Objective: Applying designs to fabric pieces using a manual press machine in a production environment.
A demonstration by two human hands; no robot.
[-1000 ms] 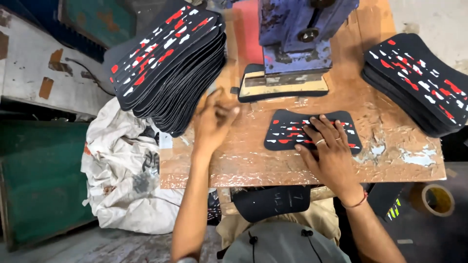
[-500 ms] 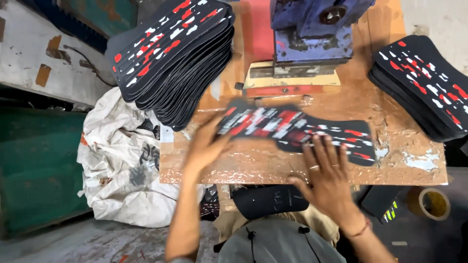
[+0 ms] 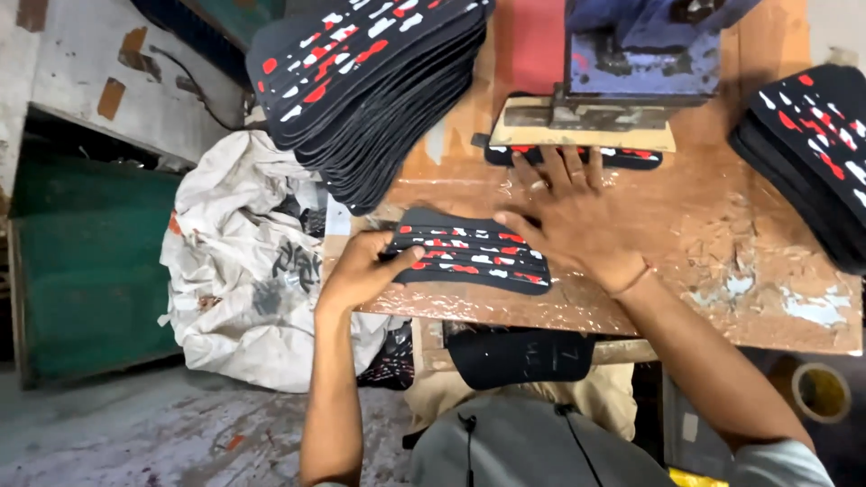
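Observation:
My left hand [image 3: 365, 269] grips the left end of a small stack of black foam pieces [image 3: 474, 255] with red and white marks, lying near the front edge of the wooden table [image 3: 722, 234]. My right hand [image 3: 568, 212] lies flat with fingers spread, its fingertips touching another patterned piece [image 3: 631, 155] that sits under the plate of a blue press machine [image 3: 631, 63]. The thumb side of the right hand rests over the right end of the small stack.
A tall leaning pile of the same patterned pieces [image 3: 361, 81] stands at the table's back left. Another pile [image 3: 812, 153] is at the right edge. A crumpled white sack [image 3: 253, 271] lies on the floor to the left. A tape roll [image 3: 821, 392] sits low right.
The patterned piece went from the table front to under the press plate, pushed by my right hand. My left hand came back and took hold of a small stack at the table's front.

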